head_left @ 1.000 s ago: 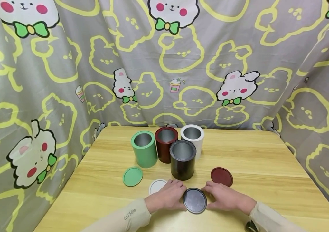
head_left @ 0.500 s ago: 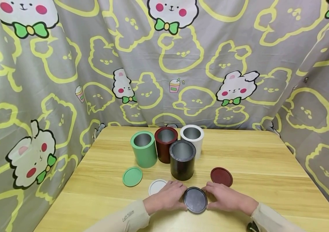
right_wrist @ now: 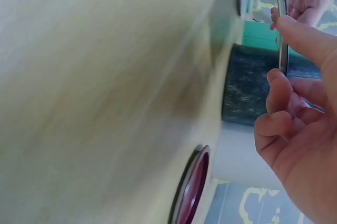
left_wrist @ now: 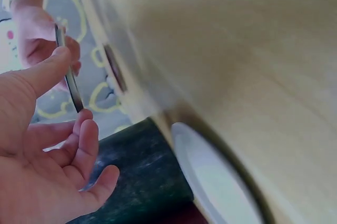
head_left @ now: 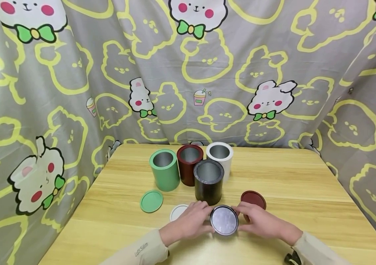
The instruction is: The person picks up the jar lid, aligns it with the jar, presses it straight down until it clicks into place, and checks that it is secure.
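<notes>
left hand and right hand pinch opposite edges of the glossy round black lid, above the wooden tabletop; seemingly the lifting step, next calling for a level carry onto the black cylindrical can.

The black can partly hides the white can near the far edge of the table — the left hand covers part of the white lid, the right hand part of the red lid — and sleeve lettering is blurred.

Bright head view, glare on the black lid, 2 blurrier wrist views with soft shadows.
</notes>
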### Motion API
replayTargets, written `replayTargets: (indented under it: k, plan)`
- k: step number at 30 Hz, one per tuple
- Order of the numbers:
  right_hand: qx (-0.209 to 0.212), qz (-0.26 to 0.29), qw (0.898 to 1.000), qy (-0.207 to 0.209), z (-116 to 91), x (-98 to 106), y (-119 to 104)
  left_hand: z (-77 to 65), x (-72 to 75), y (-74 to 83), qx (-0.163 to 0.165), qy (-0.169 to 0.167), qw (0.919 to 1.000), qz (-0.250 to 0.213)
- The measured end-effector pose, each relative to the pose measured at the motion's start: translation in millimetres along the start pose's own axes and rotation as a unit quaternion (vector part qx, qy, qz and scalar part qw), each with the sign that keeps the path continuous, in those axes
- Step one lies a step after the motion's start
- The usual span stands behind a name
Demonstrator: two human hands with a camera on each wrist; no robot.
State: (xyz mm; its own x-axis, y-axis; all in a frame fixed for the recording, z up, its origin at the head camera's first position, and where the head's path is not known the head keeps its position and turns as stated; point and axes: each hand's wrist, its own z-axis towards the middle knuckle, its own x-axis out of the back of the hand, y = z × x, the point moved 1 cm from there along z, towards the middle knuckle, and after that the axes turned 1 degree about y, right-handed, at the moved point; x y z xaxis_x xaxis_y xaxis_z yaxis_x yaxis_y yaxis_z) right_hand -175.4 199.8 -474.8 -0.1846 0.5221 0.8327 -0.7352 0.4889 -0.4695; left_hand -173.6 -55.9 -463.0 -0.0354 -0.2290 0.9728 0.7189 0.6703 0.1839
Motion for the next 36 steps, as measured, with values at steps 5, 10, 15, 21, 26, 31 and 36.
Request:
replayTargets:
  k: [5, 10, 15, 21, 26, 31, 36]
  plan:
    - [0.021, 0.027, 0.999, 0.031, 1, 5, -3, -1.7, 7.8, 0.4, -0.005, 0.019, 0.9998, 0.003]
    - [0.033, 0.031, 0.998, 0.043, 3, 12, -8, -3.2, 14.5, 1.7, 0.001, 0.033, 0.9994, -0.006]
    - [0.036, 0.029, 0.997, 0.054, 8, 23, -13, -3.9, 23.6, 1.3, 0.005, 0.052, 0.9983, -0.027]
    - [0.05, 0.049, 0.996, 0.06, 18, 35, -16, -4.7, 39.2, -0.6, 0.01, 0.073, 0.995, -0.067]
    - [0.049, 0.081, 0.994, 0.051, 29, 46, -19, -3.1, 52.5, -2.7, 0.024, 0.082, 0.9907, -0.106]
    - [0.04, 0.081, 0.995, 0.037, 37, 55, -19, -1.0, 61.8, -5.3, 0.029, 0.096, 0.9864, -0.13]
    - [0.035, 0.076, 0.996, 0.031, 46, 61, -19, 1.2, 68.2, -10.0, 0.019, 0.12, 0.984, -0.13]
